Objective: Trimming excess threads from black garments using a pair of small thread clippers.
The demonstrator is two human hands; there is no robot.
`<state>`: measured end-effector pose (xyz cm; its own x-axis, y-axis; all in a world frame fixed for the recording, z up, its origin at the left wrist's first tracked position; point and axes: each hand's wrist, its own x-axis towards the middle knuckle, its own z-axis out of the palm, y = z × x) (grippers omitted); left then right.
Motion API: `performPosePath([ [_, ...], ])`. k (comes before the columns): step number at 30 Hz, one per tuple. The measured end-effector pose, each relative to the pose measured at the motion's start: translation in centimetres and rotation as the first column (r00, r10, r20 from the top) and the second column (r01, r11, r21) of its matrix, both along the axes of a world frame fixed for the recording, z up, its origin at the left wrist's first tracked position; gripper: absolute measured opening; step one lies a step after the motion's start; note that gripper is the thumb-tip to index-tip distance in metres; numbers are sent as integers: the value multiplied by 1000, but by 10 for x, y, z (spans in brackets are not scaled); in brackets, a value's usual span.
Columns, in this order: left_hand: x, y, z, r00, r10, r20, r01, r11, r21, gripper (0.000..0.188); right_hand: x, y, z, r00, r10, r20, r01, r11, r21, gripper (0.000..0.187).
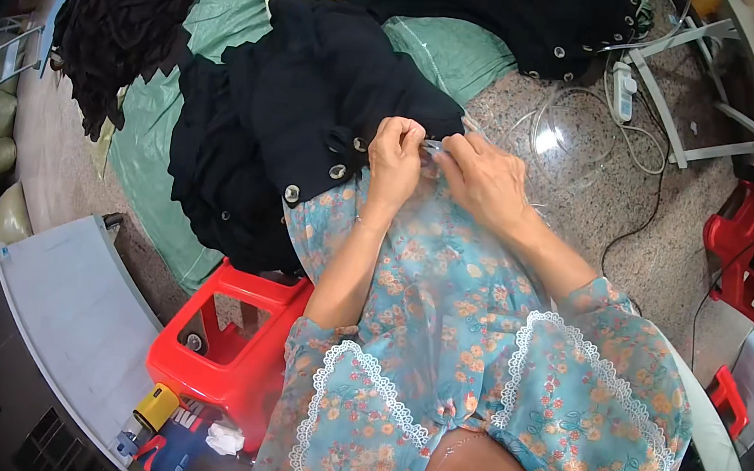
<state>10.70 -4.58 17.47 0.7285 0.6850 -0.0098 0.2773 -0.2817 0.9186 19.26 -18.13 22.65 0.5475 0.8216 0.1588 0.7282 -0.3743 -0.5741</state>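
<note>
Across my lap lies a black garment (321, 83) with a row of round, shiny metal eyelets or buttons (338, 172) along its edge. My left hand (395, 163) is closed in a pinch at that edge, just right of the row. Close beside it, my right hand (486, 181) is closed too, its fingertips around a small silvery metal piece (431, 146) that sits between both hands. The exact kind of this piece cannot be made out. Fingers partly hide the spot where cloth and metal meet.
More black garments (497, 2) lie on a green sheet (219, 21) ahead, with another dark heap (140, 0) at far left. A red stool (222, 378) stands at my left by a pale tabletop (77, 309). A power strip (623, 92) with cables lies on the floor at right.
</note>
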Motion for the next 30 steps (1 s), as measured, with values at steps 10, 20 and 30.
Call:
performPosePath([
  [10, -3, -1, -9, 1000, 3, 1, -3, 999, -41, 14, -2, 3, -9, 993, -94, 73, 95, 995, -11, 17],
  [20, 2, -6, -9, 1000, 4, 12, -5, 999, 40, 11, 4, 4, -8, 985, -34, 169, 36, 999, -9, 20],
  [30, -51, 6, 47, 995, -93, 22, 90, 989, 113, 21, 22, 9, -4, 825, -504, -257, 532, 845, 52, 23],
])
